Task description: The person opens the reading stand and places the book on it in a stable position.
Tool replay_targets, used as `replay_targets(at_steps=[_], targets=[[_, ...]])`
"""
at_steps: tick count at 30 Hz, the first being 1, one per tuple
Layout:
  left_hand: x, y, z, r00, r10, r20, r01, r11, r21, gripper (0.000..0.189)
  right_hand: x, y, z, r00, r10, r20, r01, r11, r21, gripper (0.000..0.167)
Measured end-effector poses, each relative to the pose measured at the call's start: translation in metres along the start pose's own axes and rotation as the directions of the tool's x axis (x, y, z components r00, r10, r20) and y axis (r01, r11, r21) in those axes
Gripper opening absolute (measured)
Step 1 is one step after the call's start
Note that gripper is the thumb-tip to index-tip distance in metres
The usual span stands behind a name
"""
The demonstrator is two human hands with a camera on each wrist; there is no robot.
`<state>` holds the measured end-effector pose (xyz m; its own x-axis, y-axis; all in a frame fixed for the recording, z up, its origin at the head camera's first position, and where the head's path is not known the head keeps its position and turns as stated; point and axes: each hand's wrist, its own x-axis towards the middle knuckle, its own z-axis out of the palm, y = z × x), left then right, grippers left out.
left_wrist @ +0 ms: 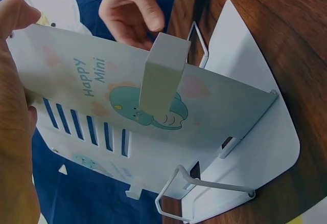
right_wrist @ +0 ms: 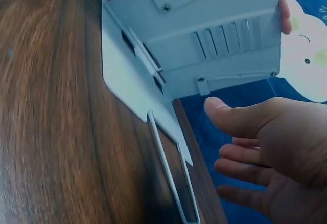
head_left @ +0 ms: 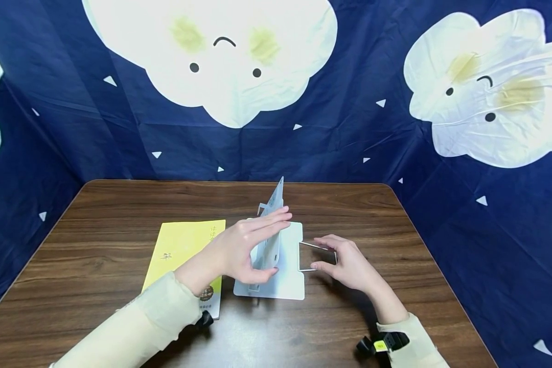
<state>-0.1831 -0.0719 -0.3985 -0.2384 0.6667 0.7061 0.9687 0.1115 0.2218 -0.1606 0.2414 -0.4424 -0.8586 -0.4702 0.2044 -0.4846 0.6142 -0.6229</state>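
Observation:
A white metal folding book stand (head_left: 290, 286) lies with its base on the table, its panel (left_wrist: 66, 63) raised steeply. "Happy Mini" and a teal cartoon figure show on the panel, along with a row of slots. My left hand (head_left: 241, 248) holds the panel by its outer edge, thumb and fingers spread across it. To the right of the base, my right hand (head_left: 345, 263) hovers around a wire loop (head_left: 309, 270) that sticks out from the stand. Its fingers are parted and hold nothing in the right wrist view. Another wire loop (left_wrist: 219, 184) stands at the base's opposite side.
A yellow book (head_left: 184, 243) lies left of the stand, partly under my left forearm. The brown wooden table (head_left: 119, 204) ends at a dark blue cloth (head_left: 257, 153) with white clouds, which hangs behind and at both sides.

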Motion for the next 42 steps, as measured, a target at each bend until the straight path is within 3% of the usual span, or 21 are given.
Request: replay_targets(at_steps=[8, 15, 19, 27, 35, 42], targets=[[-0.001, -0.003, -0.005, 0.999, 0.034, 0.003, -0.034, 0.999, -0.012, 0.083, -0.001, 0.013, 0.001, 0.997, 0.050, 0.055, -0.042, 0.990, -0.131, 0.073], [-0.002, -0.007, -0.009, 0.998, 0.057, 0.010, -0.056, 0.997, -0.049, 0.083, -0.001, 0.017, 0.001, 0.993, 0.089, 0.078, -0.076, 0.984, -0.162, 0.078], [-0.003, -0.009, -0.011, 0.997, 0.077, 0.010, -0.077, 0.995, -0.063, 0.083, -0.001, 0.020, 0.000, 0.991, 0.085, 0.101, -0.068, 0.984, -0.164, 0.073], [-0.005, -0.010, -0.015, 0.998, 0.064, 0.023, -0.062, 0.996, -0.071, 0.082, 0.003, 0.025, -0.004, 0.983, 0.101, 0.153, -0.077, 0.985, -0.155, 0.059], [-0.004, -0.011, -0.015, 0.997, 0.079, 0.012, -0.077, 0.994, -0.073, 0.080, 0.011, 0.030, -0.006, 0.970, 0.129, 0.206, -0.096, 0.982, -0.162, 0.057], [-0.005, -0.010, -0.015, 0.997, 0.065, 0.033, -0.063, 0.996, -0.061, 0.080, 0.015, 0.034, -0.007, 0.961, 0.120, 0.250, -0.065, 0.974, -0.217, 0.054]])
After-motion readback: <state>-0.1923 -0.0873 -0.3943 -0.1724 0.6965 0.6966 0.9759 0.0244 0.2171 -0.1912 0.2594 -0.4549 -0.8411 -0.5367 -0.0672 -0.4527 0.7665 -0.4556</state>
